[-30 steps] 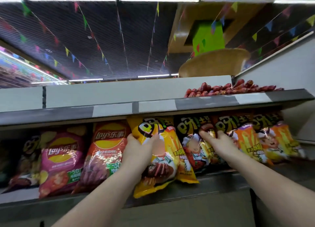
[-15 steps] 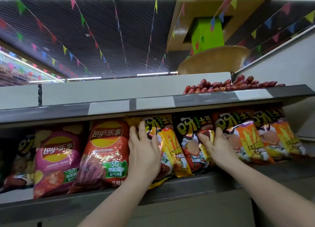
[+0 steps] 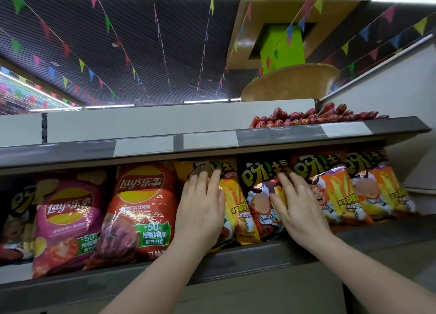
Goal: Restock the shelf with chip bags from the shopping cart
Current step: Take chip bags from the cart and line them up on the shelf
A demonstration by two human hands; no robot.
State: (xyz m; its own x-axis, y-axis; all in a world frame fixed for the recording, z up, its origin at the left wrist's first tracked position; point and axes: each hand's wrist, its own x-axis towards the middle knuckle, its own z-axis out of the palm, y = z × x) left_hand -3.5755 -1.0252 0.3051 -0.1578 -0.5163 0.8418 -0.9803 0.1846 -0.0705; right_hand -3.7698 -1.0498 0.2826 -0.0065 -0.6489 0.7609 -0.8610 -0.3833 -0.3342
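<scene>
A yellow chip bag (image 3: 238, 205) stands upright on the grey shelf (image 3: 247, 257), between a red Lay's bag (image 3: 139, 210) and a dark chip bag (image 3: 259, 191). My left hand (image 3: 200, 210) lies flat on the yellow bag's front with straight fingers pointing up. My right hand (image 3: 297, 207) presses flat against the dark bag beside it, fingers straight. The shopping cart is out of view.
A pink Lay's bag (image 3: 63, 221) stands at the left, two orange bags (image 3: 332, 191) at the right. The upper shelf edge (image 3: 212, 143) hangs just above the bags and carries a pile of red sausages (image 3: 313, 118). A white side wall (image 3: 405, 115) closes the right.
The yellow bag went from tilted and half off the shelf edge to upright and pushed back into the row. My left hand opened from gripping it to lying flat on it.
</scene>
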